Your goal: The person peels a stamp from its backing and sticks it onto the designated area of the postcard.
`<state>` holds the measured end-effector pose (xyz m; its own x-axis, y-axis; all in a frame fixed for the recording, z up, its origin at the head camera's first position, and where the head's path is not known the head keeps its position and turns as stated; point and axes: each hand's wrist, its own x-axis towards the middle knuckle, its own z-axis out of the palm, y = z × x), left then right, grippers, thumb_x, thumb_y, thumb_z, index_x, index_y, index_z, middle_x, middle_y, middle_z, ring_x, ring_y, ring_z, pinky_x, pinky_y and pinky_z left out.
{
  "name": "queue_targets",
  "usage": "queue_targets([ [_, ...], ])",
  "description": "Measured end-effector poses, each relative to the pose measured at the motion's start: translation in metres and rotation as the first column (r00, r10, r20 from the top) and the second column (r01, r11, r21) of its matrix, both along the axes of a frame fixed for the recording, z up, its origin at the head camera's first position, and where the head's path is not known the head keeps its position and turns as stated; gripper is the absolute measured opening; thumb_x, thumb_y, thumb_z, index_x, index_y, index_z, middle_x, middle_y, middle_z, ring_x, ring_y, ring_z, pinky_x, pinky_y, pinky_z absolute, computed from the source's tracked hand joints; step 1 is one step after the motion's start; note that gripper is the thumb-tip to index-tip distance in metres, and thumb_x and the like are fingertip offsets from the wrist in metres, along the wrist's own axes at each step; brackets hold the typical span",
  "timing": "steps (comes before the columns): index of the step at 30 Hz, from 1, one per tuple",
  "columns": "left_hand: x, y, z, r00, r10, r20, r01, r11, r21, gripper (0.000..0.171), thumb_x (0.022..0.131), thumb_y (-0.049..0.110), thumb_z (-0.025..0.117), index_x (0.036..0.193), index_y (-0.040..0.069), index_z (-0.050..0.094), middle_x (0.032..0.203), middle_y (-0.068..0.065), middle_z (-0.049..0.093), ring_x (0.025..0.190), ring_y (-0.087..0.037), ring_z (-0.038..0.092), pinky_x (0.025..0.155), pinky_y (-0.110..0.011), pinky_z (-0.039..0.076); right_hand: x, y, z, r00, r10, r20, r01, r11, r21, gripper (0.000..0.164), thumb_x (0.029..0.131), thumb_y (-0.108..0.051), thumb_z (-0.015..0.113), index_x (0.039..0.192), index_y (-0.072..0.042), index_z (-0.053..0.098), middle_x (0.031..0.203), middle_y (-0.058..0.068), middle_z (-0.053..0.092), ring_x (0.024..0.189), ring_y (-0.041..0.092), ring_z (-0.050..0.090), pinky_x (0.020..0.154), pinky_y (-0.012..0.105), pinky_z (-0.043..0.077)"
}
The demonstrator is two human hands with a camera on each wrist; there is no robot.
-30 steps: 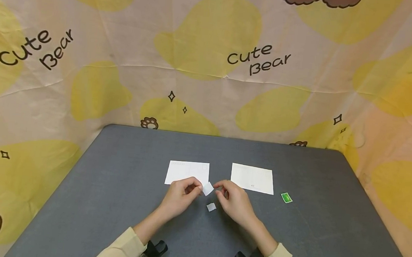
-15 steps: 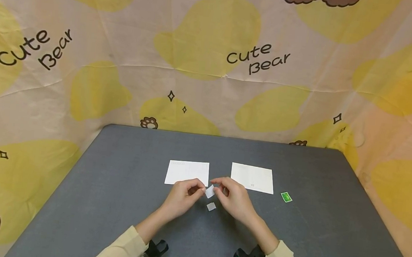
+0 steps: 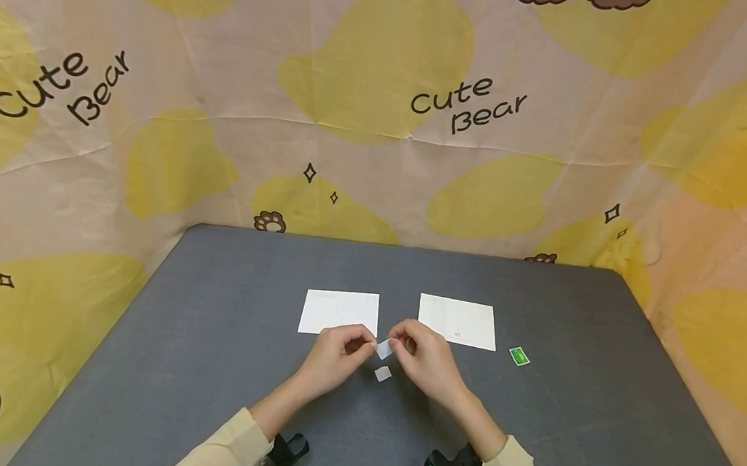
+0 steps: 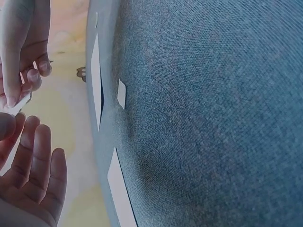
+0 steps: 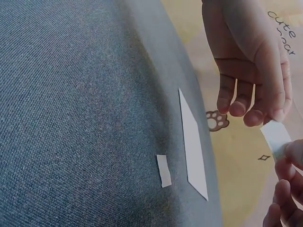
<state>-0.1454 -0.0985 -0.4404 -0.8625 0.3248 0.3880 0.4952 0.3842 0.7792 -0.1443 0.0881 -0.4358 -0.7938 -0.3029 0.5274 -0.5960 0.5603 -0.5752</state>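
Over the last second the right hand [image 3: 426,358] has closed in on the left hand [image 3: 337,354], and the small white slip of paper [image 3: 384,349] that the left hand was holding alone is now pinched from both sides. The left thumb and forefinger are curled onto its left edge, and the right thumb and forefinger have come onto its right edge. The other fingers of each hand are loosely bent and hold nothing. In the right wrist view the slip [image 5: 276,137] stands clear of the desk [image 3: 205,366], caught between the fingertips of the two hands.

Judging from this, the work has passed from a one-handed hold to a two-handed one, the sort of grip that suits peeling or splitting the slip.

A second small white piece [image 3: 383,373] lies flat on the desk just below the hands, untouched. Two white cards [image 3: 339,312] [image 3: 457,321] lie side by side past the hands, and a green stamp [image 3: 519,357] lies off the right card's near right corner.
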Motion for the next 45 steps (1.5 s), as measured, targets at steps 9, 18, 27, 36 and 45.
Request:
queue_targets([
  [9,0.000,0.001,0.003,0.999,0.035,0.024,-0.035,0.999,0.007,0.008,0.083,0.005,0.063,0.078,0.009,0.067,0.071,0.005,0.064,0.061,-0.002,0.055,0.057,-0.019,0.048,-0.002,0.003,-0.004,0.999,0.018,-0.045,-0.020,0.999,-0.043,0.013,0.080,-0.001,0.066,0.080,-0.014,0.062,0.069,-0.008,0.052,0.060,0.003,0.045,0.052,0.017,0.040],
  [18,0.003,0.002,0.008,0.982,0.018,0.189,-0.026,0.999,0.040,0.020,0.092,0.013,0.056,0.077,0.004,0.066,0.071,-0.005,0.067,0.064,-0.014,0.063,0.059,-0.020,0.049,-0.001,0.004,-0.002,0.997,0.020,-0.069,-0.025,0.998,-0.064,0.013,0.079,0.000,0.067,0.080,-0.012,0.063,0.071,-0.009,0.054,0.063,0.003,0.047,0.054,0.024,0.045],
  [27,0.000,0.005,0.008,0.971,0.021,0.240,-0.025,1.000,0.016,0.023,0.092,0.014,0.056,0.073,0.008,0.067,0.070,-0.002,0.066,0.062,-0.016,0.062,0.057,-0.019,0.046,-0.001,0.003,-0.003,0.994,0.056,-0.099,-0.062,0.996,-0.060,0.014,0.078,0.000,0.067,0.082,-0.013,0.062,0.073,-0.009,0.055,0.066,0.003,0.049,0.057,0.025,0.048],
  [36,0.001,0.005,0.011,0.967,0.053,0.249,-0.057,0.998,0.011,0.013,0.086,0.007,0.060,0.075,0.008,0.068,0.068,-0.007,0.066,0.056,-0.007,0.055,0.052,-0.017,0.040,-0.001,0.004,-0.006,0.992,0.063,-0.108,-0.070,0.995,-0.067,0.016,0.077,0.002,0.068,0.083,-0.012,0.063,0.076,-0.008,0.058,0.068,0.004,0.051,0.057,0.027,0.049],
  [45,0.000,0.006,0.011,0.973,0.092,0.214,-0.098,0.995,0.016,0.013,0.085,0.008,0.061,0.073,0.009,0.068,0.069,-0.007,0.067,0.057,-0.008,0.057,0.051,-0.019,0.042,0.000,0.004,-0.006,0.997,0.043,-0.067,-0.048,0.996,-0.071,0.019,0.077,0.002,0.067,0.091,-0.010,0.063,0.082,-0.003,0.061,0.071,0.005,0.052,0.060,0.024,0.049],
])
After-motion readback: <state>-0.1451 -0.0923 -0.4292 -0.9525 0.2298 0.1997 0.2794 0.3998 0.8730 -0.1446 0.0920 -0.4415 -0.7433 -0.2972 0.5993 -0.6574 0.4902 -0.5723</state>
